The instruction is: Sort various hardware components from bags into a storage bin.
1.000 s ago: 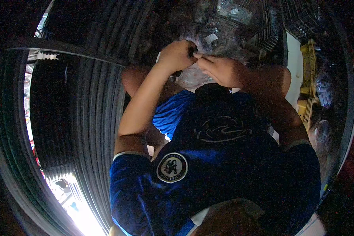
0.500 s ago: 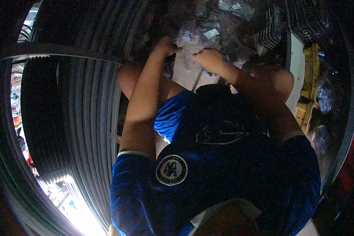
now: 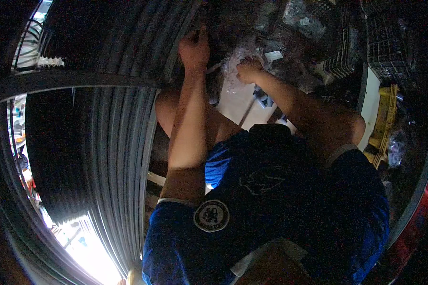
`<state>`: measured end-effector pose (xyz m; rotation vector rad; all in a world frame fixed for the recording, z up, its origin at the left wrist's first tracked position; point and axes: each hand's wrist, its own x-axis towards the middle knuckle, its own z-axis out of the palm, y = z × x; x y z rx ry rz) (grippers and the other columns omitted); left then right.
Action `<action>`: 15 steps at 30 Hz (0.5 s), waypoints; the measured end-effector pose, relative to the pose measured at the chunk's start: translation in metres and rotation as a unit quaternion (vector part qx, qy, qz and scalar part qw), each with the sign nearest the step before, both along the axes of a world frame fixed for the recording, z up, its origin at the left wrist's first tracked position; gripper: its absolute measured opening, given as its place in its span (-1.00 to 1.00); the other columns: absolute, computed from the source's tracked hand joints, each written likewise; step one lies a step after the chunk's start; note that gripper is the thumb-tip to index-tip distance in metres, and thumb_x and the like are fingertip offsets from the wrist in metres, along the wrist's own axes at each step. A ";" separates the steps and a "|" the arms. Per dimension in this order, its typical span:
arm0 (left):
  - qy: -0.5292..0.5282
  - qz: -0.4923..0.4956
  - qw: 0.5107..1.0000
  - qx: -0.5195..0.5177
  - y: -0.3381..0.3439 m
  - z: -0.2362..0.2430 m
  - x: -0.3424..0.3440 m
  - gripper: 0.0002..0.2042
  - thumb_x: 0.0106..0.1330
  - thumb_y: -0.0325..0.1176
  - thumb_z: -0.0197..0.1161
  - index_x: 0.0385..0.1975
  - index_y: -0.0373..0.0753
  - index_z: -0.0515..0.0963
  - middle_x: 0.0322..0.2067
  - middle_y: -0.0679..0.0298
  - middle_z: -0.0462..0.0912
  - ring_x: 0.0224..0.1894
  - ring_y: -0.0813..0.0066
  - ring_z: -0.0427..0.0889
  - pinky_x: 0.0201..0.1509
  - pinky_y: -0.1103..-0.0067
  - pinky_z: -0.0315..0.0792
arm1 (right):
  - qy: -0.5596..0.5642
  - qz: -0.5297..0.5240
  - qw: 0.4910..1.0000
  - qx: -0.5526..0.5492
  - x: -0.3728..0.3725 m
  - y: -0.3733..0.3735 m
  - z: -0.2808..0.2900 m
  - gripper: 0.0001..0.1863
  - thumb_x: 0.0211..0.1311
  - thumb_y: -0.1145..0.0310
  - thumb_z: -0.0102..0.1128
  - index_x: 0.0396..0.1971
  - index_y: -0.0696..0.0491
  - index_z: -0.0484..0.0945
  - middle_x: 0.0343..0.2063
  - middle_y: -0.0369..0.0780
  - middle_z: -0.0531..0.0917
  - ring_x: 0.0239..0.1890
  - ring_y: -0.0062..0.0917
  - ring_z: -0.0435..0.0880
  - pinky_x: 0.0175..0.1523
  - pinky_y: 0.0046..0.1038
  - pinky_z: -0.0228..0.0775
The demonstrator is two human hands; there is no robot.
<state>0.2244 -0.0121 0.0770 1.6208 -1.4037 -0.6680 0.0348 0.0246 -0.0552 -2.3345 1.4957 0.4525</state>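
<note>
- The person's left hand (image 3: 194, 51) is up at the far left, close beside the dark ribbed panel (image 3: 119, 137). Its fingers are bent with a narrow gap between them — whether they hold anything cannot be told in the dim light.
- The right hand (image 3: 250, 70), right of the left and a little nearer, is at the clear plastic bag (image 3: 232, 78). Its fingers are curled in; whether they pinch the plastic cannot be told.
- The bag lies at the far middle, crumpled, its near end over a pale surface (image 3: 247, 103) between the person's knees.
- Small blue-grey pieces (image 3: 263, 98) lie just nearer than the right hand, partly behind the right forearm.
- A white label (image 3: 273, 55) lies on wrapped plastic to the right of the right hand.
- Farther right stand dark crates (image 3: 387, 42); nearer than these is a yellow crate (image 3: 385, 111) — just right of a pale board (image 3: 369, 97).
- The person wears a blue shirt (image 3: 290, 218) with pale trim.
</note>
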 end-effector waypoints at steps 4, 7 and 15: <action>0.140 0.062 0.988 -0.004 -0.009 0.007 0.001 -0.65 0.27 -0.16 0.25 -0.45 -0.43 0.60 -0.57 0.14 0.61 -0.51 0.37 0.46 -0.32 0.42 0.37 | -0.027 -0.012 1.000 0.009 0.022 -0.027 -0.003 -0.71 0.03 0.26 0.20 -0.29 0.12 0.66 -0.15 -0.06 0.66 -0.05 -0.09 0.60 0.10 -0.04 0.38; 0.270 0.064 0.959 -0.055 -0.013 0.012 0.005 -0.66 0.29 -0.19 0.24 -0.51 -0.40 0.55 -0.60 0.26 0.55 -0.50 0.51 0.35 -0.35 0.48 0.33 | -0.074 -0.035 0.997 -0.010 0.030 -0.037 0.002 -0.74 -0.05 0.34 0.25 -0.31 0.11 0.66 -0.22 -0.08 0.68 -0.16 -0.06 0.64 0.07 -0.02 0.38; -0.020 0.062 0.980 -0.187 -0.001 0.024 0.049 -0.79 0.37 -0.26 0.14 -0.26 -0.31 0.49 -0.33 0.21 0.56 -0.31 0.44 0.46 -0.21 0.46 0.39 | -0.285 -0.045 0.912 -0.292 -0.021 0.010 0.022 -0.50 0.05 0.27 0.29 0.03 0.07 0.48 0.16 -0.10 0.41 0.21 -0.09 0.30 0.29 -0.10 0.12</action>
